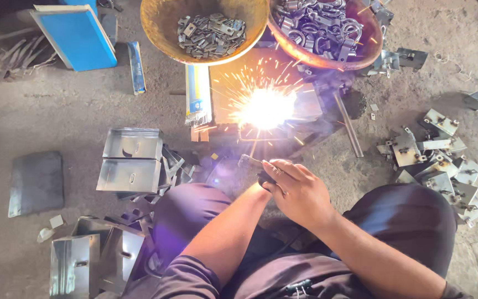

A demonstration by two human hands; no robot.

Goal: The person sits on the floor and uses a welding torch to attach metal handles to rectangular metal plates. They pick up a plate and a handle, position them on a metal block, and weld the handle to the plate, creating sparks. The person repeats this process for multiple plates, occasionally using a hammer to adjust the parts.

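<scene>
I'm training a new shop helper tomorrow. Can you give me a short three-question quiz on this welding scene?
1. True or false: the right hand holds the electrode holder just below the bright welding arc.
2. Multiple choice: where do the finished welded brackets lie? A) on the person's right B) inside a bowl C) on the blue box
3. Fill in: the bowl of small flat plates stands to the ____ of the bowl of U-shaped clamps.

Key: 1 true; 2 A; 3 left. The left hand cannot be seen beyond the forearm, which passes under the right hand.
</scene>
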